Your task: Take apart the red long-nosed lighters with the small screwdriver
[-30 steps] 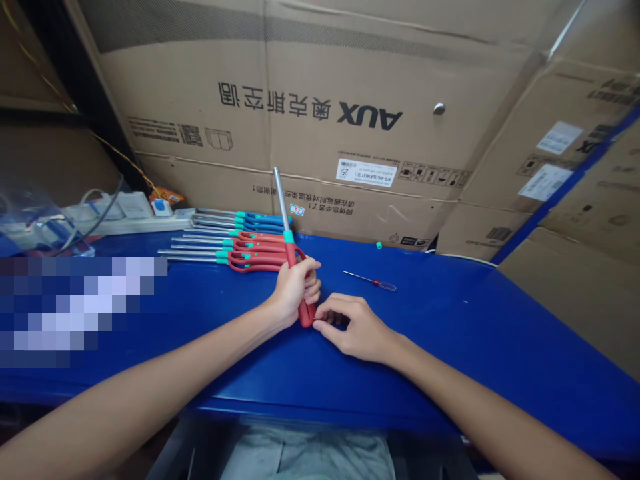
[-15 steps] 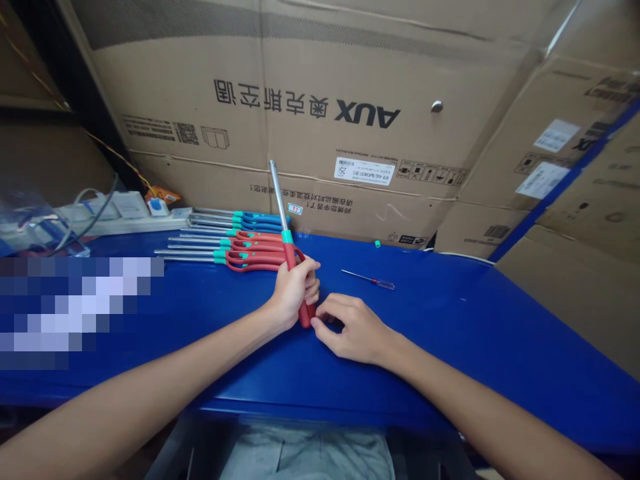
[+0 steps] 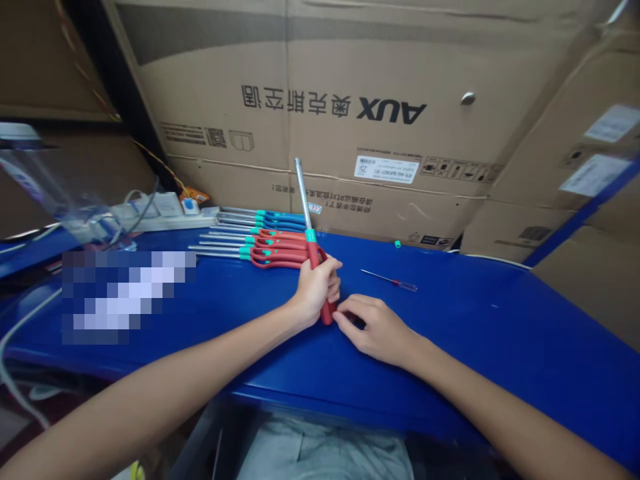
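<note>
My left hand (image 3: 319, 288) is closed around the red handle of a long-necked gas lighter (image 3: 311, 237). Its metal tube points up and slightly left, and a teal collar joins tube to handle. Beside the handle's lower end, my right hand (image 3: 377, 328) has thumb and forefinger pinched against the lighter; whatever small part lies between the fingertips is hidden. A row of red lighters (image 3: 280, 255) and blue lighters (image 3: 283, 219) lies behind my left hand, tubes toward the left. To the right, beyond my right hand, lies a small screwdriver (image 3: 395, 283) with a clear handle.
Cardboard (image 3: 320, 60) walls the back and right of the blue table (image 3: 480, 347). A small teal piece (image 3: 398, 244) lies near the back edge. At left stand a clear plastic bottle (image 3: 65, 190) and a white power strip (image 3: 175, 220) with plugs and cables.
The view has turned slightly left, so everything sits further right and more of the bottle shows. Both hands keep nearly the same hold at the lighter.
</note>
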`<state>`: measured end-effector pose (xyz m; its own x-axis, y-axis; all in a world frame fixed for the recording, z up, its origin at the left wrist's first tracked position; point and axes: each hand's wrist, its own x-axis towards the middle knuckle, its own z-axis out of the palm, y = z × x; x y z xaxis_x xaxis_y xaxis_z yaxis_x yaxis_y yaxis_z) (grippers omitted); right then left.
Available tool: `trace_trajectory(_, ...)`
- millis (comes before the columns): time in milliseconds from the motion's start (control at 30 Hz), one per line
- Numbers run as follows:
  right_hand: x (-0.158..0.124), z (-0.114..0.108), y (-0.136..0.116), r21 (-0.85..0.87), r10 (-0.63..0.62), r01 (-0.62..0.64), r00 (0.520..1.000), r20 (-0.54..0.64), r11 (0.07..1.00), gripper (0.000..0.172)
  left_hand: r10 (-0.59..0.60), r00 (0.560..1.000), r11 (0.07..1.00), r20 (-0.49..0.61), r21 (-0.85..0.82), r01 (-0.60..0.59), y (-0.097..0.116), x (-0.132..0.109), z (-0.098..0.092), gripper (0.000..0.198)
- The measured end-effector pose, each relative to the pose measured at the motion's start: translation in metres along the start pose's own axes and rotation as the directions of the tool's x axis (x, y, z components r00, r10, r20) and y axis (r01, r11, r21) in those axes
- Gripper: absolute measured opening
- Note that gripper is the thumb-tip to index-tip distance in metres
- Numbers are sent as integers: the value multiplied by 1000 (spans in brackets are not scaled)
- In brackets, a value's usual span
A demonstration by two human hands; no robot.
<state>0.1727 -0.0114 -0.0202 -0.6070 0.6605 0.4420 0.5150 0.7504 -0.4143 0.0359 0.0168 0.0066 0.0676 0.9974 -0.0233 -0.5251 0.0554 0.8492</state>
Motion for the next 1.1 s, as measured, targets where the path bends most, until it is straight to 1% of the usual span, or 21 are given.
trace_trajectory(133, 0, -1, 2, 50, -15, 15, 1000, -11, 999, 6, 7, 1000, 1000, 1, -3, -7, 0, 2, -2, 29)
trace_trajectory(267, 0, 1, 3, 76, -48, 48, 999, -5, 996, 12, 4, 1000, 1000, 7, -5, -4, 0, 2, -2, 27)
trace_trajectory(367, 1, 2, 3, 13, -44, 44, 999, 7, 999, 13, -7, 1000, 1000, 16, -2, 7, 0, 1, -2, 27)
trace_trajectory(467, 1, 2, 1, -61, -39, 40, 999, 21, 997, 19, -16, 1000, 1000, 22, 1, 16, -1, 2, -3, 28)
trace_trajectory(500, 1, 1, 1, -69, -36, 37, 999, 24, 997, 18, -16, 1000, 1000, 22, 1, 16, -1, 2, -3, 28)
trace_trajectory(600, 1, 0, 0, -42, -33, 34, 999, 19, 999, 9, -14, 1000, 1000, 22, -3, 14, -1, 3, -4, 29)
trace_trajectory(700, 1, 0, 0, -20, -45, 45, 999, 18, 999, 11, -14, 1000, 1000, 24, -4, 14, -1, 3, -4, 29)
trace_trajectory(867, 2, 1, 1, -56, -14, 16, 1000, 22, 998, 17, -17, 1000, 1000, 23, 1, 17, -1, 3, -3, 28)
trace_trajectory(900, 1, 1, 1, -44, -11, 12, 1000, 23, 999, 16, -16, 1000, 1000, 23, 0, 16, -1, 3, -3, 28)
trace_trajectory(1000, 0, 1, 2, 21, -19, 19, 1000, 19, 1000, 5, -13, 1000, 1000, 25, -3, 13, -1, 4, -4, 29)
trace_trajectory(1100, -1, 2, 1, 28, -37, 37, 999, 16, 999, 8, -18, 1000, 1000, 26, -2, 18, -1, 4, -4, 29)
